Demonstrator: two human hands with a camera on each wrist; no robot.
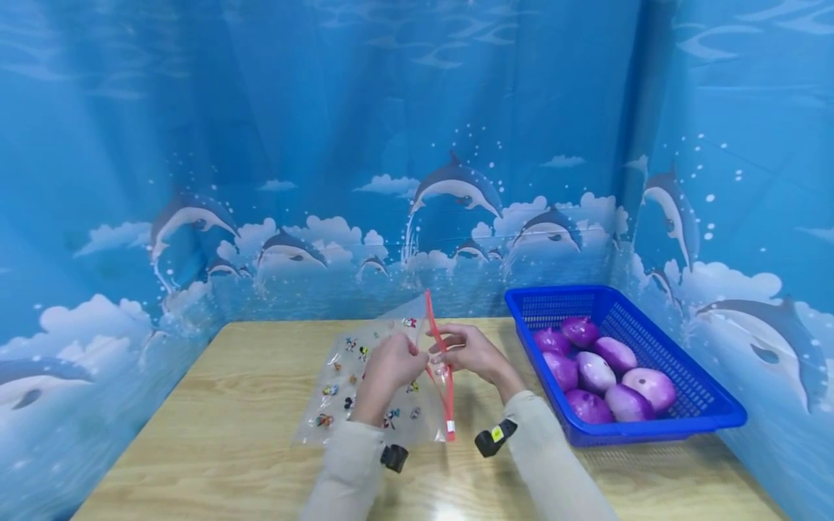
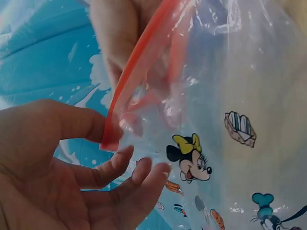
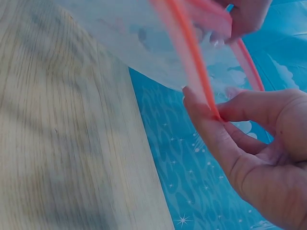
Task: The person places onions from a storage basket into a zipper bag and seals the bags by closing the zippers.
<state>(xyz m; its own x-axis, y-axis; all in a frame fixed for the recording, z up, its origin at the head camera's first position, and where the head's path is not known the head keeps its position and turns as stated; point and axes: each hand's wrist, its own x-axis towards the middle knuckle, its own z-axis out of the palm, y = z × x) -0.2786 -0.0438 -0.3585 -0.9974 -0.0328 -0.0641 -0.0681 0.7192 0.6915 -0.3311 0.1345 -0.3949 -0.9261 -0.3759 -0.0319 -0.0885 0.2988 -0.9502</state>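
A clear zip bag (image 1: pixel 339 391) printed with small cartoon figures lies partly raised over the table, its red zip strip (image 1: pixel 449 405) on the right side. The strip's two halves stand apart near my hands, so the mouth is parted there. My left hand (image 1: pixel 394 365) holds one side of the mouth at the red edge. Opposite it, my right hand (image 1: pixel 474 352) pinches the other red edge between thumb and fingers, as the right wrist view shows at the right hand (image 3: pixel 259 143). A white slider (image 1: pixel 450 427) sits at the strip's near end.
At the right of the wooden table (image 1: pixel 215 405) stands a blue plastic basket (image 1: pixel 697 394) with several peeled purple onions (image 1: pixel 596 373) in it. A blue curtain (image 1: pixel 326 145) with dolphins hangs behind and on both sides.
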